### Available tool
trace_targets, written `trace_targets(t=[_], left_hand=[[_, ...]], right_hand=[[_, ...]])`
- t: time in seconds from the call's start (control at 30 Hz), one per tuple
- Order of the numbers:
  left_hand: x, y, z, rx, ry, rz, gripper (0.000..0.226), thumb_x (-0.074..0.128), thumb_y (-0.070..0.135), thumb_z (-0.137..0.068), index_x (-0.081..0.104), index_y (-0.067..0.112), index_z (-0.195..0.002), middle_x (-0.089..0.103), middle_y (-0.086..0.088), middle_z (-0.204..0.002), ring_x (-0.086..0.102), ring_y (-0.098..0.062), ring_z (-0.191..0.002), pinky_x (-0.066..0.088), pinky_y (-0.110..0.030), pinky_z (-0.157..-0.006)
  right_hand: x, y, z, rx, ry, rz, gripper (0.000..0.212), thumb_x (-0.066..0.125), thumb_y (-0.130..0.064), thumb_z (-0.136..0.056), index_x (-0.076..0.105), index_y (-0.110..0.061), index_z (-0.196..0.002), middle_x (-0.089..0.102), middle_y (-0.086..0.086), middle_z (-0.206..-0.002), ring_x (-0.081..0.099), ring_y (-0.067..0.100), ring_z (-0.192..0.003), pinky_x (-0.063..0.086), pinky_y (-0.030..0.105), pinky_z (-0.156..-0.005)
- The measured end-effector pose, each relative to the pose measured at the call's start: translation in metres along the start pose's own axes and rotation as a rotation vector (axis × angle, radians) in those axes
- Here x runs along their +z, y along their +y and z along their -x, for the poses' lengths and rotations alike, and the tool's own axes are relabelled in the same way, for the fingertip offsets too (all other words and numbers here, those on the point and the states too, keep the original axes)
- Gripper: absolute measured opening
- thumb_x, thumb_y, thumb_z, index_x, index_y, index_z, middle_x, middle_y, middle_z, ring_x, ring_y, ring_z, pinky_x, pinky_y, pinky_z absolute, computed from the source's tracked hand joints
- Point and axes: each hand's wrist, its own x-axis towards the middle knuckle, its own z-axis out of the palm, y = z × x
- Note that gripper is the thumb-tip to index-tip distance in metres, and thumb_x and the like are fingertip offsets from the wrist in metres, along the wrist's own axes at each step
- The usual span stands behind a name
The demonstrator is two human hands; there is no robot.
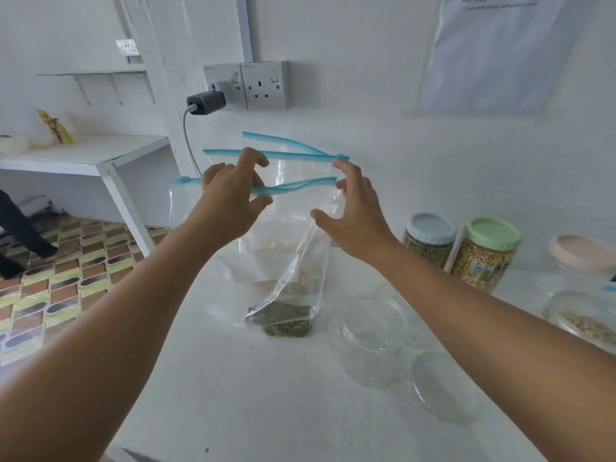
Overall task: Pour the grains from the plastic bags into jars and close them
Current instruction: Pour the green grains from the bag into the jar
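Two clear zip bags with blue zip strips stand on the white counter point(233, 395). The front bag point(300, 261) holds green grains point(283, 318) at its bottom, and its top is open. The back bag point(293, 168) holds beige grains. My left hand point(230, 198) pinches the front bag's blue zip strip near its left half. My right hand point(353, 208) hovers with spread fingers at the bags' right edge, the thumb against the plastic. An empty clear jar point(373, 341) stands to the right of the bags, with its clear lid point(443, 385) flat beside it.
Along the wall to the right stand a blue-lidded jar point(430, 241) of green grains, a green-lidded jar point(486, 258) of yellow grains and a pink-lidded jar point(583, 255). A clear container point(580, 318) with beige grains is at the right edge. A charger point(206, 103) hangs from the wall socket.
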Motion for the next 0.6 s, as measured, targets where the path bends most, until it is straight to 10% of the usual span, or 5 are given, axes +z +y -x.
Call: trace_targets(t=[0.23,0.37,0.5,0.6], left_hand=[[0.005,0.009,0.016,0.076,0.044,0.066,0.051,0.078,0.015,-0.092,0.044,0.016,-0.131,0.064,0.009,-0.095,0.056,-0.015,-0.096,0.018,-0.041,-0.123],[0.008,0.005,0.031,0.125,0.101,0.023,0.058,0.082,0.019,-0.088,0.038,0.019,-0.128,0.066,-0.006,-0.119,0.058,-0.030,-0.121,0.015,-0.051,-0.127],[0.010,0.000,0.067,0.075,0.245,-0.039,0.048,0.081,0.029,-0.087,0.053,0.027,-0.125,0.031,-0.019,-0.155,0.022,-0.046,-0.147,0.012,-0.066,-0.123],[0.019,-0.006,0.110,-0.175,0.272,0.154,0.028,0.080,0.039,-0.087,0.067,0.040,-0.111,0.014,-0.010,-0.161,0.002,-0.035,-0.152,0.003,-0.052,-0.122]], right_hand=[[-0.013,-0.029,-0.011,-0.314,-0.202,0.356,0.016,0.067,-0.020,-0.099,0.068,-0.032,-0.109,0.046,0.007,-0.146,0.041,0.026,-0.139,0.026,0.049,-0.122],[-0.014,-0.030,-0.014,-0.286,-0.343,0.348,0.032,0.056,-0.012,-0.105,0.080,-0.031,-0.096,0.063,-0.002,-0.124,0.062,0.019,-0.106,0.048,0.042,-0.103],[-0.016,-0.030,-0.015,-0.251,-0.328,0.375,0.039,0.050,-0.011,-0.106,0.079,-0.037,-0.112,0.066,-0.006,-0.121,0.063,0.019,-0.102,0.047,0.038,-0.100],[-0.018,-0.029,-0.017,-0.251,-0.321,0.358,0.041,0.050,-0.010,-0.105,0.080,-0.037,-0.109,0.065,-0.008,-0.121,0.062,0.015,-0.101,0.046,0.041,-0.101]])
